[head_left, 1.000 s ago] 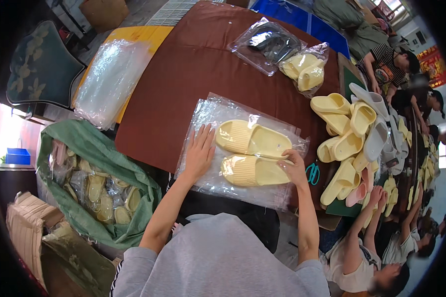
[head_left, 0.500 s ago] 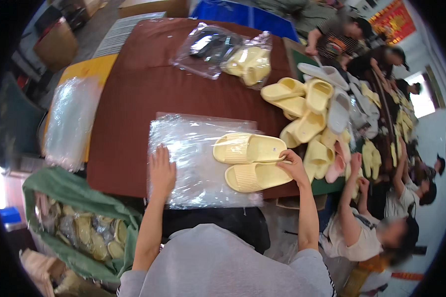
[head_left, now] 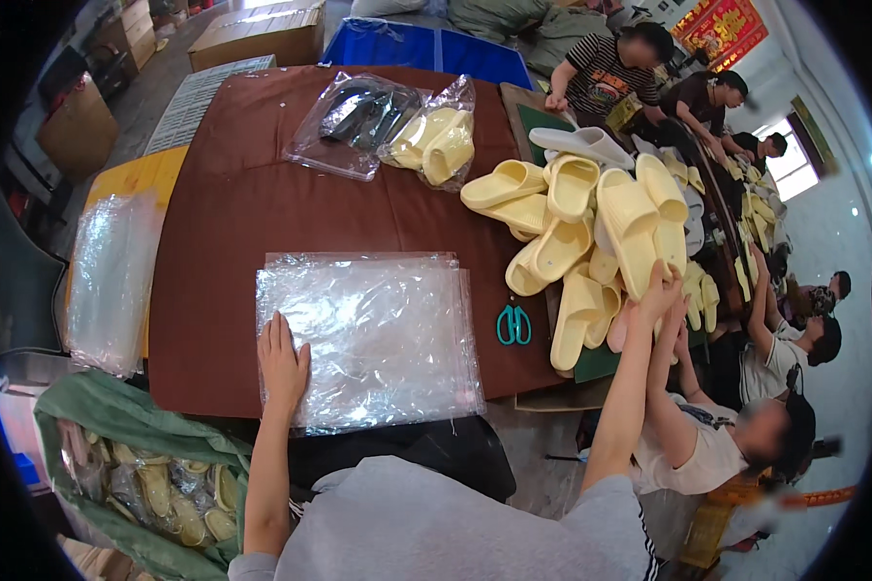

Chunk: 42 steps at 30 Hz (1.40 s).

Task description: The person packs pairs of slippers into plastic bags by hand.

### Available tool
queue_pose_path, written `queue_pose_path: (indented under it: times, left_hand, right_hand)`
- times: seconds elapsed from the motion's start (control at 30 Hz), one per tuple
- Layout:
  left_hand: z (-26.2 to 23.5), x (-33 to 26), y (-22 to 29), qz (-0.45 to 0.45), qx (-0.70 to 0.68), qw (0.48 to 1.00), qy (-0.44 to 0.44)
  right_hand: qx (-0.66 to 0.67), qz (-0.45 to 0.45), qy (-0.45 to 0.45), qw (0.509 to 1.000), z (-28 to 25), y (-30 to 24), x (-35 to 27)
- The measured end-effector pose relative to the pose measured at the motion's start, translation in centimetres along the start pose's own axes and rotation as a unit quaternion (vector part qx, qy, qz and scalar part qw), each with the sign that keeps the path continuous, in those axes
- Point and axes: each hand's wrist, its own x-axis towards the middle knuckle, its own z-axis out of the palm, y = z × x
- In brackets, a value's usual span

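Observation:
My left hand [head_left: 283, 366] lies flat, fingers stretched out, on the left side of a stack of clear plastic bags [head_left: 383, 339] at the table's front edge. Out to the right, my right hand [head_left: 656, 292] grips a pair of pale yellow slippers [head_left: 632, 237] by their heel ends, toes pointing away from me. Behind and beside that pair is a heap of yellow slippers [head_left: 564, 242], partly covered by it. A grey-white slipper [head_left: 583, 145] rests at the back of the heap. Teal-handled scissors [head_left: 513, 325] lie between the bags and the heap.
Bagged yellow slippers [head_left: 438, 145] and bagged black slippers [head_left: 363, 114] lie on the brown tablecloth [head_left: 233, 213]. More clear bags [head_left: 111, 281] sit at the left. A green sack [head_left: 87, 397] holds bagged slippers. Beyond my right hand sits a co-worker [head_left: 683, 436], arms reaching close by.
The yellow slipper pair that lay on the bags is gone from there. My right hand has moved right and away, now holding a pair up at the heap. The scissors have come into sight.

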Motion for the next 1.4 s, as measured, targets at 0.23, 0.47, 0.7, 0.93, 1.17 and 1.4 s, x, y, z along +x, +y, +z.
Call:
queue_pose_path:
  times: [0.23,0.47,0.7,0.93,1.17,1.4]
  left_hand:
    - [-0.5,-0.1,0.3,-0.016,-0.002,1.000,0.017]
    - [-1.9,-1.6,-0.1,-0.027,0.049,0.998,0.028]
    - [0.9,-1.6,0.4,-0.051,0.005,0.998,-0.034]
    - [-3.7,-4.4,-3.6,-0.117,-0.102,0.972,0.175]
    - [-8.1,-19.2,-24.6,-0.521,-0.146,0.677,0.499]
    - [-6.1,-26.4,-39.5,-0.639,-0.426,0.405,0.495]
  right_hand:
    - [0.040,0.066,-0.167,0.983,8.8,2.5,6.6]
    - [-0.180,-0.190,-0.246,0.933,13.1,2.7,-2.9]
    - [-0.105,-0.190,-0.653,0.726,16.7,-4.5,-33.0]
    - [-0.242,-0.369,-0.640,0.629,18.3,1.7,-44.1]
    - [-0.244,-0.402,-0.625,0.623,18.6,1.5,-44.0]
    - [-0.265,-0.419,-0.627,0.601,18.7,1.0,-44.0]
